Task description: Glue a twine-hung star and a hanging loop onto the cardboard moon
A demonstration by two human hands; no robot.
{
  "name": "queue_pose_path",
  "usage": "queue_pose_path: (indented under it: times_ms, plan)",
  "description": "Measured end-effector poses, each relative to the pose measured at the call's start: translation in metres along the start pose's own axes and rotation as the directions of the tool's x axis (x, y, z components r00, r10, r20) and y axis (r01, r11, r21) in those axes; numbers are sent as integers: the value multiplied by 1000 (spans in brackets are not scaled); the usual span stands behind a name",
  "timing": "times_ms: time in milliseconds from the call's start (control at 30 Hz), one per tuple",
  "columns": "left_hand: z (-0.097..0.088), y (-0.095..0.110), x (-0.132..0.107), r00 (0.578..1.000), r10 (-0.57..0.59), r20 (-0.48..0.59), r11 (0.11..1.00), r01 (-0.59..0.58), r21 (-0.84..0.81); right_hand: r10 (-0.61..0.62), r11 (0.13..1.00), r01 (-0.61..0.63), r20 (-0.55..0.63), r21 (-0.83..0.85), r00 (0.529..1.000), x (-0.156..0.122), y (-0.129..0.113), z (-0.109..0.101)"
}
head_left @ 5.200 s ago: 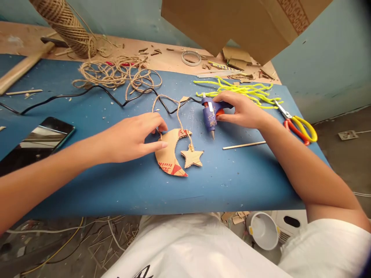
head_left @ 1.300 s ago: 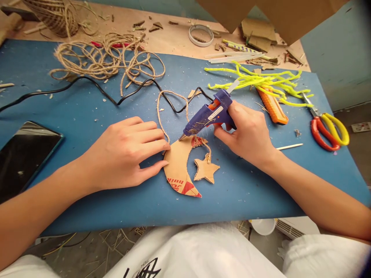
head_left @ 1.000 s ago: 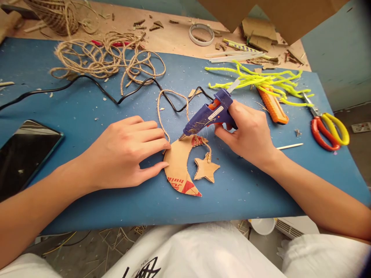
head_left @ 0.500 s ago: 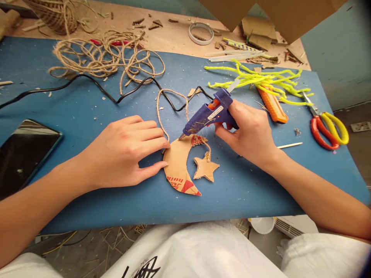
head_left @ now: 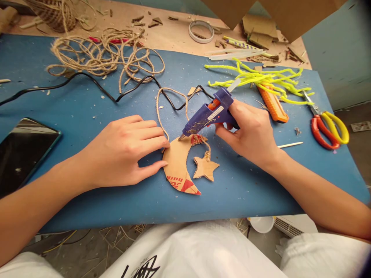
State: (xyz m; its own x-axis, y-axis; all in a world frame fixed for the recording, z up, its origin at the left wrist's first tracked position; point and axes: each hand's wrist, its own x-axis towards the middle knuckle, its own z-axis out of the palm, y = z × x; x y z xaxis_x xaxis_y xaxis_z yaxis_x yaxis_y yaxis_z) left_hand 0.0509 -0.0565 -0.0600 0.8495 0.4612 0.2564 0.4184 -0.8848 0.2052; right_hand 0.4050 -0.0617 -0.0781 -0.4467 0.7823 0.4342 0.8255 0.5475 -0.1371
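My right hand [head_left: 251, 133] is wrapped round a blue hot glue gun [head_left: 207, 114] with a small red light on its side. The gun's metal nozzle meets the upper part of a cardboard crescent moon [head_left: 175, 162] with red print, lying on the blue mat. Thumb and index fingertip of my left hand [head_left: 131, 150] hold the moon by its left edge; the other fingers stretch over the mat. A loop of twine [head_left: 157, 106] rises from behind the moon's top. Beside the inner curve lies a small cardboard star [head_left: 206, 168], tied on by a short cord.
A phone [head_left: 26, 150] lies at left and a black cable [head_left: 95, 88] crosses the mat [head_left: 139, 210]. Behind are tangled twine [head_left: 95, 58], a tape roll [head_left: 190, 33] and glue sticks [head_left: 232, 55]. At right lie yellow pipe cleaners [head_left: 255, 79], an orange cutter [head_left: 274, 104] and scissors [head_left: 324, 131].
Almost nothing differs. Both hands, the glue gun and the moon keep their places; the view has shifted very slightly.
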Motion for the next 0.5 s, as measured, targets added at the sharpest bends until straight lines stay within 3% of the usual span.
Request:
queue_pose_path:
  times_ms: [500]
  plan:
    - [0,0,2,999,35,-11,999,-35,-12,-7,1000,7,18,18,1000,0,0,-3]
